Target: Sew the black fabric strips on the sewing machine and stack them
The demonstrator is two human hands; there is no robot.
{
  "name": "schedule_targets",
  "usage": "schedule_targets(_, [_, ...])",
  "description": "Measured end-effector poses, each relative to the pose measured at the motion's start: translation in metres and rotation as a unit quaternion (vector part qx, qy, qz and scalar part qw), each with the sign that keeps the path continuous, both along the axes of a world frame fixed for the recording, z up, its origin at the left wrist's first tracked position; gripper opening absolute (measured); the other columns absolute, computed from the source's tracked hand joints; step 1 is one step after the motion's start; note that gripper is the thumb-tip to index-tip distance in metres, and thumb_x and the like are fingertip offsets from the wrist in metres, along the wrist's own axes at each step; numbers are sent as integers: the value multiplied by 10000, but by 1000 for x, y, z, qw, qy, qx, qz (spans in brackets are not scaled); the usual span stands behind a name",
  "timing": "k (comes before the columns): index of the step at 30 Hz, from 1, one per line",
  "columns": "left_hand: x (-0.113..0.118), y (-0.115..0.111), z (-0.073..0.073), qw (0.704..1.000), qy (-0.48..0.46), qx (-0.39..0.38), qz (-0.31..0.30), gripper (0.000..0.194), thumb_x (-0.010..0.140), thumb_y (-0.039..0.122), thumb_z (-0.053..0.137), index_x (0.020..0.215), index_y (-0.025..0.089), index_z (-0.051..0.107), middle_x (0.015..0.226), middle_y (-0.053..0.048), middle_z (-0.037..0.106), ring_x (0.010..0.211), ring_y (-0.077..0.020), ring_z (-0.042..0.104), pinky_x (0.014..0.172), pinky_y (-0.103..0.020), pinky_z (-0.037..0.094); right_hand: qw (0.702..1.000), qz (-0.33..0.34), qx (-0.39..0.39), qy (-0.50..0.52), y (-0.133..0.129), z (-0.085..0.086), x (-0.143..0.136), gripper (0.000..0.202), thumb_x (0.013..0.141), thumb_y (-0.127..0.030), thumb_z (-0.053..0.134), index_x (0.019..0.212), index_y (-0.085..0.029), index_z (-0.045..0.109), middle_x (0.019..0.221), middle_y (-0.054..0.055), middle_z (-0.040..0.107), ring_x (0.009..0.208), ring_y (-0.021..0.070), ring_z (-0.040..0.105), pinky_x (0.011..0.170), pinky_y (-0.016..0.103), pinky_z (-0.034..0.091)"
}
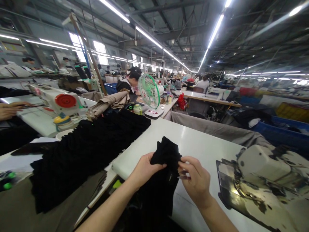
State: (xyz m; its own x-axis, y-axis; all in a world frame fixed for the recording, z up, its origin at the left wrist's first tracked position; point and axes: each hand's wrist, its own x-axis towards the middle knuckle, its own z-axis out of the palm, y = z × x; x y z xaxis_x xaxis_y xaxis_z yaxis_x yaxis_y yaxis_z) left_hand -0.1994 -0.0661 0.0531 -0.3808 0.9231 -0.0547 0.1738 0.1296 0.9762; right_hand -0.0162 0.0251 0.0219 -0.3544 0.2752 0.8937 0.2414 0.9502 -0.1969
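Observation:
A bunched piece of black cloth (166, 151) is held up over the front edge of the pale worktable, its lower part hanging towards my lap. My left hand (147, 169) is closed on its left side, thumb pressed across the front. At the right edge, my right hand (195, 177) pinches the cloth between thumb and fingertips. Something small, thin and shiny shows under those fingers; its kind is unclear. A small dark label (170, 177) lies on the cloth between my hands. To the left is a long heap of black cloth pieces (91, 154).
An overlock-type sewing machine (263, 180) stands at right on the worktable (200, 141). A green fan (149, 91) is at the far corner, near rolled beige cloth (108, 103). Another person's hands (11, 109) show at far left by a white sewing machine (58, 98). Blue bins (285, 132) stand right.

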Motion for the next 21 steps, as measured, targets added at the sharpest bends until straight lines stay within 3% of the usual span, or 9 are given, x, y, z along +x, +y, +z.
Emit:
schedule_targets(5, [1, 3, -3, 997, 64, 40, 21, 213, 705, 331, 722, 824, 159, 683, 771, -7, 708, 741, -207, 641, 663, -267, 485, 991, 87, -97, -35, -1, 6, 4, 151, 866, -69, 567, 875, -220, 579, 1364, 141, 595, 618, 104, 648, 491, 248, 523])
schedule_targets(8, [-2, 3, -4, 989, 135, 40, 42, 165, 739, 288, 657, 857, 177, 691, 792, -1, 713, 758, -209, 636, 665, -262, 465, 983, 125, -118, -68, -3, 10, 7, 163, 838, -57, 554, 830, -219, 549, 1482, 137, 513, 664, 113, 668, 495, 245, 514])
schedule_targets(13, [-4, 3, -7, 982, 178, 33, 44, 149, 731, 216, 596, 848, 192, 686, 777, 11, 702, 745, -201, 630, 651, -259, 443, 980, 158, -81, -90, -2, 6, 8, 209, 829, -26, 509, 895, -223, 533, 1341, 132, 633, 815, 165, 707, 616, 267, 550])
schedule_targets(17, [-6, 1, -9, 978, 199, 47, 47, 203, 705, 171, 572, 867, 201, 690, 792, 18, 696, 759, -192, 625, 682, -262, 448, 954, 203, -208, -78, -4, 1, 7, 242, 833, -116, 637, 1017, -241, 542, 1157, 76, 695, 570, 86, 559, 502, 226, 487])
schedule_targets(19, [-7, 0, -9, 975, 207, 56, 50, 238, 707, 161, 567, 899, 209, 699, 819, 20, 705, 775, -190, 632, 706, -264, 457, 934, 215, -281, -54, -6, 1, 6, 489, 814, -206, 747, 1233, -271, 502, 1121, 49, 703, 483, 57, 409, 443, 208, 441])
schedule_targets(21, [-8, -2, -8, 972, 221, 68, 49, 278, 698, 137, 558, 920, 217, 705, 840, 22, 714, 790, -188, 641, 726, -263, 464, 918, 227, -323, -32, -8, 3, 4, 683, 836, -276, 764, 1407, -305, 389, 1080, 26, 716, 482, 63, 349, 437, 199, 423])
